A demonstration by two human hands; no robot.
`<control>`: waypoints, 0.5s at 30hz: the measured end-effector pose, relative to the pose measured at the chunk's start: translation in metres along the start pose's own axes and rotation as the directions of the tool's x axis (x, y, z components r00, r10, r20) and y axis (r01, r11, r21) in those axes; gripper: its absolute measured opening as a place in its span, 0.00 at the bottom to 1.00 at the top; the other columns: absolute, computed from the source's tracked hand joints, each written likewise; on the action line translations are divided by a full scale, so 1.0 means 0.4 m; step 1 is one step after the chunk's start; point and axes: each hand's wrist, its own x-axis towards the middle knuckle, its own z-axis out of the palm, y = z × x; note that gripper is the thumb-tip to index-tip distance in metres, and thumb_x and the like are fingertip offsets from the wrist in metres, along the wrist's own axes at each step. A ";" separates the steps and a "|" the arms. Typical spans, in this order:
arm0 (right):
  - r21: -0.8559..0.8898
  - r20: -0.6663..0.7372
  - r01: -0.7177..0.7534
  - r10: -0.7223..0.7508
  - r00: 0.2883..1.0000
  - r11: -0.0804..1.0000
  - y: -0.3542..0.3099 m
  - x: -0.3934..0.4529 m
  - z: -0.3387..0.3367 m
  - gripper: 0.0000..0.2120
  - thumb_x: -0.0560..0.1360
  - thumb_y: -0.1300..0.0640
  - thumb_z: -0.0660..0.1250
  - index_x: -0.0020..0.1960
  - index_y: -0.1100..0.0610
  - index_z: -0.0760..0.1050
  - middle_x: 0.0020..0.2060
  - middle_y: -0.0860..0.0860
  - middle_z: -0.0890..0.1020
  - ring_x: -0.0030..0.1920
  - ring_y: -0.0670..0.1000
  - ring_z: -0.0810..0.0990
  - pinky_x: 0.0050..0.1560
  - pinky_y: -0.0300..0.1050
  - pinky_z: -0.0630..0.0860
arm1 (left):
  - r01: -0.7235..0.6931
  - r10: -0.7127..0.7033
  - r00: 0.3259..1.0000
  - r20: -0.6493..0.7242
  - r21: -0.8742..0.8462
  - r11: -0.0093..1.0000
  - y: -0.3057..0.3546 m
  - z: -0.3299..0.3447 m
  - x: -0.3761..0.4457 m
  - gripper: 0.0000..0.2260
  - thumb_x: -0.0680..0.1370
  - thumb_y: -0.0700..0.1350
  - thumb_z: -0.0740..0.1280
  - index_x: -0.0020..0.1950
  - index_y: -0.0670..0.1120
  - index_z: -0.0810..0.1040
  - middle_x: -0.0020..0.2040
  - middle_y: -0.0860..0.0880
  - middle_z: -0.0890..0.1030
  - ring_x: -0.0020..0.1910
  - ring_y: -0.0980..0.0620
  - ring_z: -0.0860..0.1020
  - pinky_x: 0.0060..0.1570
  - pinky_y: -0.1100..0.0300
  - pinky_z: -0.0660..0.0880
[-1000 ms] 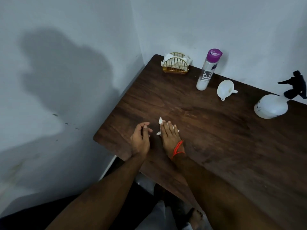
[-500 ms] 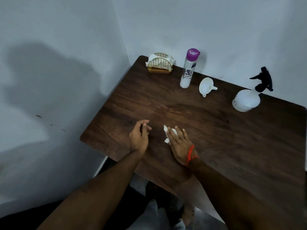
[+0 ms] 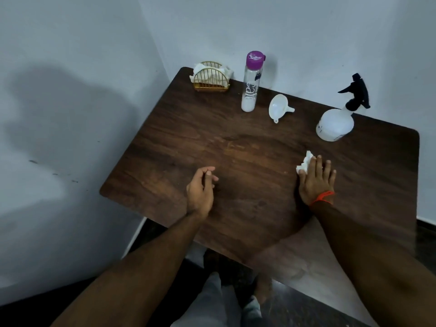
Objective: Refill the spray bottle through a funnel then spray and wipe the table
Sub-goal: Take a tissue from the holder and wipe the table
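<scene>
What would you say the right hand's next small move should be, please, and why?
Probably slide the tissue on toward the spray bottle: the right hand presses it flat on the table, with unwiped wood beyond.

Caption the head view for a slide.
Right hand wipes the wooden table with a tissue; left hand rests nearby.

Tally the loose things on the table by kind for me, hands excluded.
Bottles: 2, a clear purple-capped water bottle and a white spray bottle with black trigger
Funnels: 1, white plastic funnel
Napkin holders: 1, gold wire napkin holder
Wiping tissues: 1, crumpled white tissue
Total: 5
</scene>
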 end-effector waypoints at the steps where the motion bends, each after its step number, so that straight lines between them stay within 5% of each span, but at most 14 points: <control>1: 0.020 -0.015 -0.019 0.019 1.000 1.000 -0.012 0.002 0.007 0.33 0.80 0.44 0.43 0.78 0.62 0.55 0.78 0.61 0.59 0.78 0.66 0.54 0.75 0.66 0.49 | 0.002 -0.002 1.000 -0.002 0.003 1.000 -0.003 -0.007 0.001 0.09 0.84 0.45 0.59 0.59 0.49 0.79 0.42 0.52 0.83 0.41 0.58 0.80 0.43 0.72 0.75; 5: 0.055 -0.064 -0.092 0.095 0.993 0.994 -0.068 0.020 0.039 0.29 0.82 0.50 0.49 0.76 0.67 0.59 0.75 0.66 0.62 0.76 0.68 0.58 0.74 0.68 0.53 | 0.023 -0.022 1.000 -0.019 0.017 1.000 -0.016 -0.037 0.020 0.10 0.84 0.44 0.59 0.59 0.48 0.79 0.42 0.53 0.82 0.41 0.59 0.79 0.42 0.75 0.73; 9: 0.051 -0.047 -0.156 0.158 0.986 0.986 -0.129 0.062 0.056 0.33 0.81 0.45 0.48 0.75 0.70 0.58 0.75 0.68 0.61 0.76 0.68 0.56 0.74 0.68 0.52 | 0.029 -0.029 0.999 -0.030 0.020 0.999 -0.028 -0.064 0.045 0.10 0.84 0.45 0.59 0.59 0.48 0.79 0.42 0.53 0.82 0.40 0.59 0.79 0.42 0.73 0.73; 15: 0.029 -0.038 0.028 -0.027 0.999 0.999 -0.328 0.132 0.100 0.36 0.81 0.42 0.50 0.75 0.71 0.59 0.74 0.68 0.62 0.75 0.69 0.58 0.74 0.67 0.54 | 0.028 -0.029 0.999 -0.045 -0.009 1.000 -0.052 -0.105 0.095 0.09 0.84 0.44 0.60 0.57 0.49 0.79 0.42 0.52 0.82 0.41 0.58 0.79 0.43 0.70 0.74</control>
